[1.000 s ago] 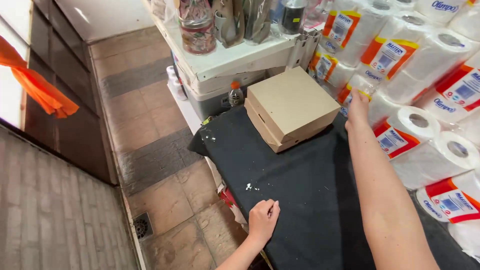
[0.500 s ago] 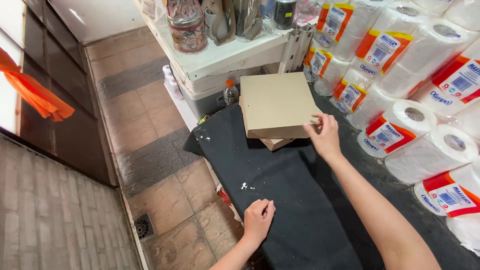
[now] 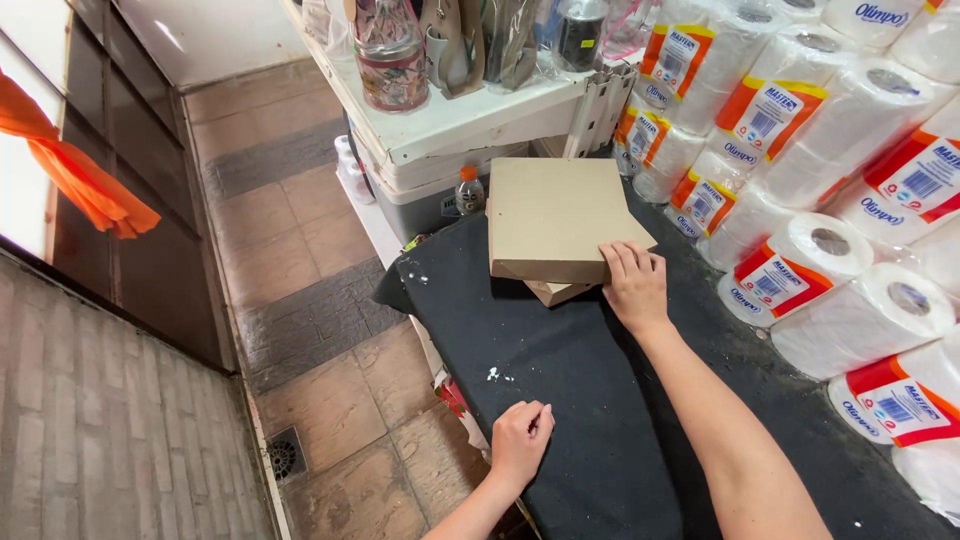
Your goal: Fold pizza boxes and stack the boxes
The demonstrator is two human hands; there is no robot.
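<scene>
The right hand (image 3: 633,285) is laid flat, fingers spread, on the near right corner of the top cardboard box (image 3: 562,218); nothing is gripped, the palm and fingers simply press on the lid and its front edge. The left hand (image 3: 520,437) is curled loosely near the front edge of the surface (image 3: 600,420), its fingertips touching the black cloth; it holds nothing.

The top cardboard box is seen lying askew on a second, lower box (image 3: 556,292), of which only a corner shows beneath it, pointing toward the person. Both rest at the far end of the black-covered surface, just in front of a white shelf (image 3: 450,125) on which a patterned jar (image 3: 391,62) and wrapped goods are set. A small bottle with an orange cap (image 3: 470,190) is stood just left of the boxes. To the right, rolls of paper towel (image 3: 820,270) in orange and white wrappers are stacked close against the boxes. A few white specks are scattered on the cloth.

The step in hand is judged to be the handling of the upper box on the stack. For any further move, a firmer hold would be called for: the flat palm alone can only slide the box, and a second hand at the opposite edge would be needed to lift it clear.
</scene>
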